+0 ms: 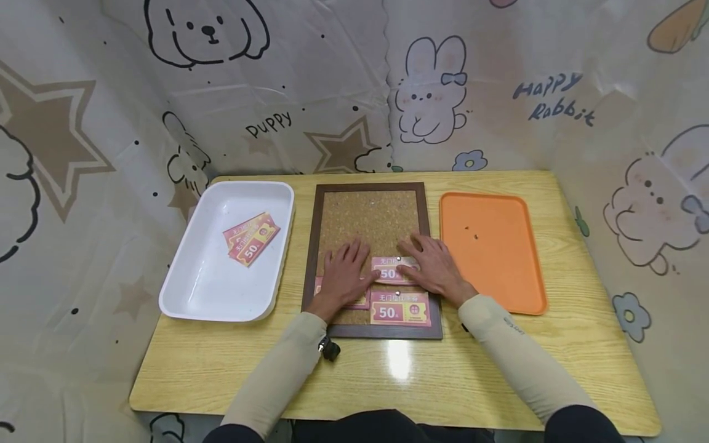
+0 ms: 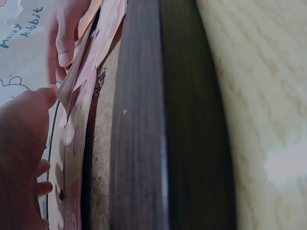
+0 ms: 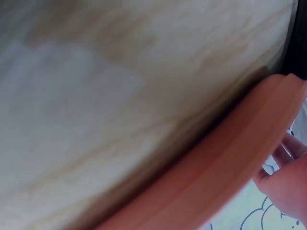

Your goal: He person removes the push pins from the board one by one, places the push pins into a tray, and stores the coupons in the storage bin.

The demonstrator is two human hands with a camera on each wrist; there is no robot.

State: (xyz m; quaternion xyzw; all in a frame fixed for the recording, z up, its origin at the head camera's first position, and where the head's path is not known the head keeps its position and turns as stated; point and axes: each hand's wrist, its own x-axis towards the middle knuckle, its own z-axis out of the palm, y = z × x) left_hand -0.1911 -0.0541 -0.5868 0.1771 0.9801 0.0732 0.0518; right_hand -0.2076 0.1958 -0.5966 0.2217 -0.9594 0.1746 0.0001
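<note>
A brown-framed cork board (image 1: 368, 212) lies on the table with several pink and yellow coupons on it. My left hand (image 1: 344, 277) rests over the board, fingers spread, its thumb touching the left edge of the upper-right coupon (image 1: 386, 274). That coupon's near edge stands lifted in the left wrist view. My right hand (image 1: 440, 267) reaches over its other end, thumb on the coupon and fingers extended. Below lies another coupon (image 1: 400, 314) with a pin (image 1: 397, 293) at its top edge. A left-hand coupon (image 1: 361, 301) is partly hidden under my left hand.
A white basin (image 1: 188, 277) at the left holds loose coupons (image 1: 252, 239). An orange tray (image 1: 493, 271) stands at the right, close to my right forearm, with a few small pins (image 1: 475, 236) in it. Patterned cloth hangs behind the table.
</note>
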